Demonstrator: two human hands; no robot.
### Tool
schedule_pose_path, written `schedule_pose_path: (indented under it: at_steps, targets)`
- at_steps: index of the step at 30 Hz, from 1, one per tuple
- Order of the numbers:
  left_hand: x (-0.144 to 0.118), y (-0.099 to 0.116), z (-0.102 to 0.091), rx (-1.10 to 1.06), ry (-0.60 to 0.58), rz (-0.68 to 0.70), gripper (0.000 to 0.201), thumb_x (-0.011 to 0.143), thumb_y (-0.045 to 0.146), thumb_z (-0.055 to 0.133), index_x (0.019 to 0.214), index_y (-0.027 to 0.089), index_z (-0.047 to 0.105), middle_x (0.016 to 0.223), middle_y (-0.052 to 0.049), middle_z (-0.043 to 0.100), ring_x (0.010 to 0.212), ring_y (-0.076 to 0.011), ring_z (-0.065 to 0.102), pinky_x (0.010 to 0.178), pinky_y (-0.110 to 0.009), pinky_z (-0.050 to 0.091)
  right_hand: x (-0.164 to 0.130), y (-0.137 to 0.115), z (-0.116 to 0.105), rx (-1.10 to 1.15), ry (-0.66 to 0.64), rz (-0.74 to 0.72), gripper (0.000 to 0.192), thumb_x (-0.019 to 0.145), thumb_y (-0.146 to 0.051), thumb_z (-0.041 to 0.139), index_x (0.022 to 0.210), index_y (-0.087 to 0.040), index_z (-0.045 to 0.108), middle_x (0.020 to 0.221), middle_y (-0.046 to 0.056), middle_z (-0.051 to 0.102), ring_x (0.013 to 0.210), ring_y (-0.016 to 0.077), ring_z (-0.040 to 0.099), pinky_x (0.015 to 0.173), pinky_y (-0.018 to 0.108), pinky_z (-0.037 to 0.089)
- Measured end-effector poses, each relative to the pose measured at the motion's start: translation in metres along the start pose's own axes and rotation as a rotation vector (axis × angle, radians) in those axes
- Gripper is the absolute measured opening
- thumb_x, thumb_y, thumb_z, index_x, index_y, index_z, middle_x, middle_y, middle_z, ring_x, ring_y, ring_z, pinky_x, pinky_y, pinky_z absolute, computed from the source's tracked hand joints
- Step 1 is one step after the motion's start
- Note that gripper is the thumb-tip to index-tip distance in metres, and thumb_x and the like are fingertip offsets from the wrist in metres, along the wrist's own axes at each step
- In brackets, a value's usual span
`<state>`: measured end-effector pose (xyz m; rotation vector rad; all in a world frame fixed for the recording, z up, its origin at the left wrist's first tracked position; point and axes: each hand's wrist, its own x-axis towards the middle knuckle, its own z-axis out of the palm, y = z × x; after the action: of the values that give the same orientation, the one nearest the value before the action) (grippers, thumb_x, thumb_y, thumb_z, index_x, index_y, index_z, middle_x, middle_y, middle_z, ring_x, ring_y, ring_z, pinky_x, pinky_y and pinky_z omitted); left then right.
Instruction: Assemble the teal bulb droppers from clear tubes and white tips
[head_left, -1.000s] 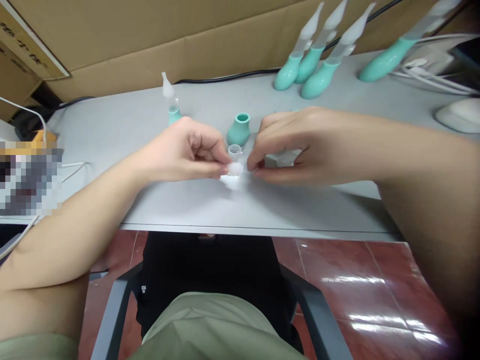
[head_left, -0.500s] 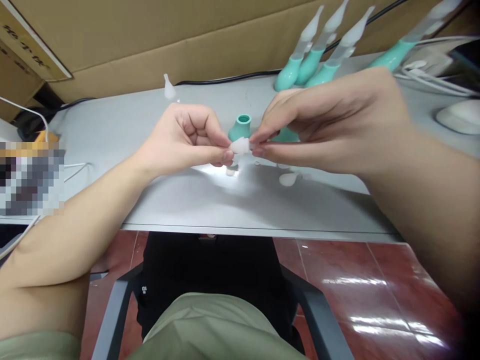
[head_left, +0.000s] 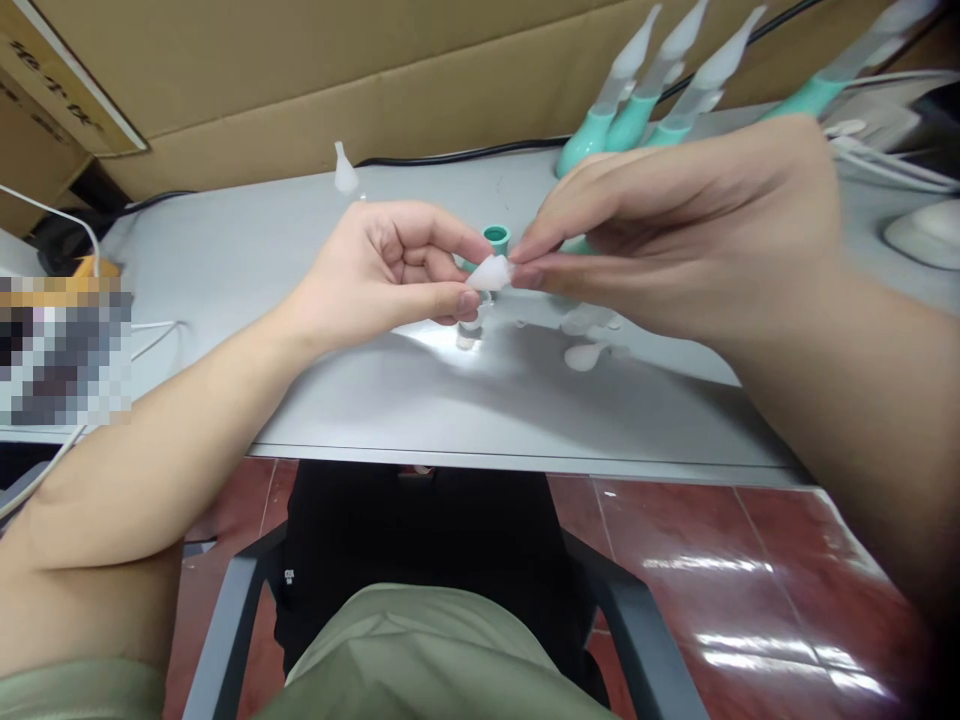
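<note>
Between my two hands is a small white, soft-looking nozzle tip [head_left: 491, 273]. My left hand [head_left: 390, 265] is closed, its thumb and index finger pinching the tip's left side. From the right, the thumb and fingertips of my right hand [head_left: 660, 225] are closed on its other end. Just behind the fingers stands a green squeeze bulb [head_left: 496, 238] with an open round neck, partly hidden by my hands. A small clear piece [head_left: 470, 335] shows below my left thumb; whether it touches that hand I cannot tell. Another white tip [head_left: 583, 357] lies on the table below my right hand.
Several green bulbs with clear tubes and white tips [head_left: 626, 105] stand at the back right by the cardboard wall [head_left: 300, 80]. One white tip [head_left: 345, 172] stands at the back left. A black cable [head_left: 465, 157] runs along the wall. A white mouse [head_left: 926, 235] lies far right.
The white tip is now tilted, and my right fingers have moved slightly up with it. My left index finger has stretched out over its top. The view has shifted a little.
</note>
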<state>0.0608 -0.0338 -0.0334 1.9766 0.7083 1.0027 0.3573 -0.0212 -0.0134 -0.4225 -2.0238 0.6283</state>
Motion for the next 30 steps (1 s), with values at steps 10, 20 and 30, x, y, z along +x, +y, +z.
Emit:
schedule_pose_path:
  at_steps: [10, 20, 30]
  targets:
    - [0.001, 0.000, 0.003, -0.022, 0.010, -0.009, 0.042, 0.109, 0.054, 0.107, 0.130, 0.022, 0.090, 0.100, -0.001, 0.094, 0.096, -0.0274, 0.101, 0.095, -0.046, 0.091, -0.001, -0.005, -0.005, -0.029, -0.030, 0.017, 0.019, 0.116, -0.047, 0.104, 0.105, -0.032, 0.100, 0.102, -0.007, 0.094, 0.094, 0.0127, 0.088, 0.087, 0.041, 0.072]
    - [0.001, 0.009, 0.008, -0.050, 0.057, -0.103, 0.043, 0.099, 0.050, 0.113, 0.122, 0.022, 0.090, 0.098, -0.002, 0.094, 0.096, -0.0283, 0.100, 0.096, -0.047, 0.090, 0.002, -0.009, -0.007, -0.026, -0.060, 0.083, 0.022, 0.114, -0.046, 0.104, 0.098, -0.033, 0.096, 0.102, -0.003, 0.096, 0.095, 0.0201, 0.092, 0.093, 0.047, 0.080]
    - [0.001, 0.015, 0.011, -0.154, 0.005, -0.044, 0.038, 0.094, 0.047, 0.117, 0.114, 0.024, 0.094, 0.096, -0.001, 0.095, 0.094, -0.0298, 0.101, 0.093, -0.047, 0.090, 0.007, -0.009, -0.009, 0.158, -0.180, 0.169, 0.044, 0.109, -0.069, 0.106, 0.098, -0.028, 0.094, 0.101, -0.007, 0.097, 0.098, 0.0176, 0.098, 0.094, 0.039, 0.087]
